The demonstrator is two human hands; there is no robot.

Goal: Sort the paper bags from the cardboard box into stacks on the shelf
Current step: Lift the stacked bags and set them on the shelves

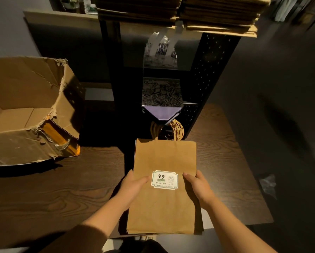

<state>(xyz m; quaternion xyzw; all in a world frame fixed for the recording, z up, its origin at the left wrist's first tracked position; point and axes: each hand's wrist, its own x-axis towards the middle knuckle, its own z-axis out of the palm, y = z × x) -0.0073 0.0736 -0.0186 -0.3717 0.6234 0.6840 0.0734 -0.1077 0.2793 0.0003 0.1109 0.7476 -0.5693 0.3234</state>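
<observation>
At far left the torn cardboard box (25, 110) sits open on the dark bench (43, 194), within easy reach. We hold a flat paper bag (164, 203) by its sides, left hand (134, 183) and right hand (196, 181) each pinching an edge, thumbs on top, probably to keep it square for the shelf (215, 70) stacks (218, 15) above.

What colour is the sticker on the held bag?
White sticker with green border and black "9.9", seen in the head view.

We see dark wood-grain table (43, 194) | on it: torn cardboard box (25, 114), left | black shelf unit (207, 73) behind | kraft bag stacks (217, 13) on top shelf
</observation>
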